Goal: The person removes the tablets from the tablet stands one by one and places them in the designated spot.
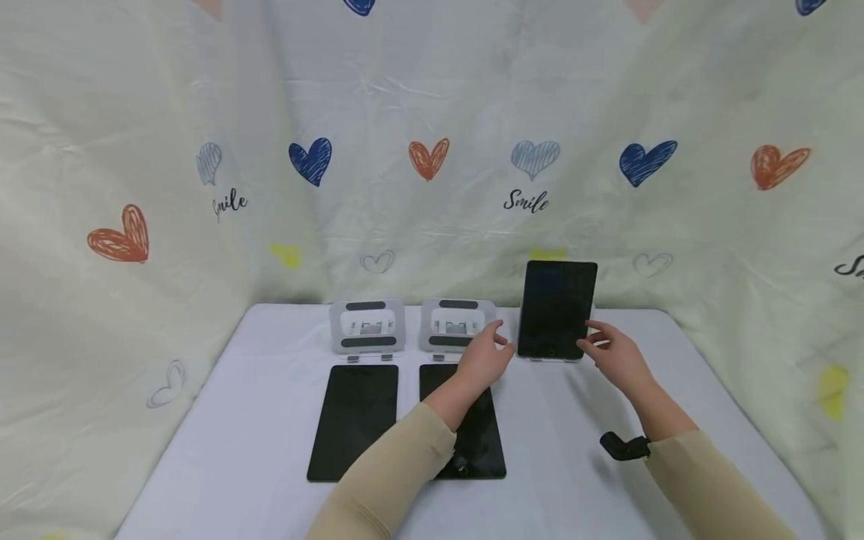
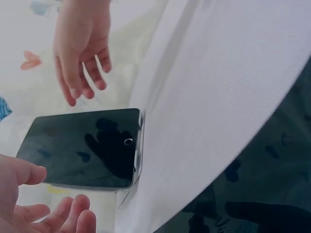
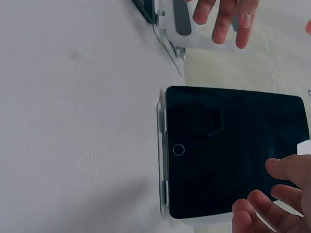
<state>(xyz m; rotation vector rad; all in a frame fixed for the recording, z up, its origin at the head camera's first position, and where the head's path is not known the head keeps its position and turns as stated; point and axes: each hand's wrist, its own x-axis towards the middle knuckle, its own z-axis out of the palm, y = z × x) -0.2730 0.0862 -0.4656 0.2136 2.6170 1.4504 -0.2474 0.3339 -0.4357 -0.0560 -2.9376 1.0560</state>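
Note:
A black tablet (image 1: 556, 307) leans upright on a stand at the back right of the table, its home button at the bottom. Just left of it is my left hand (image 1: 484, 354), fingers loosely spread and holding nothing. My right hand (image 1: 616, 360) hovers by the tablet's right edge, its fingers relaxed and slightly bent. In the left wrist view a gap shows between the right hand (image 2: 85, 53) and the tablet (image 2: 82, 150). The right wrist view shows the stand's lower lip (image 3: 162, 160) under the tablet; most of that stand is hidden.
Two grey-white stands (image 1: 367, 306) with dark pads stand to the left along the back edge. Before them two black tablets lie flat; my left arm partly covers the right one (image 1: 482, 442). A curtain (image 1: 472, 90) printed with hearts hangs behind the white table (image 1: 250, 420).

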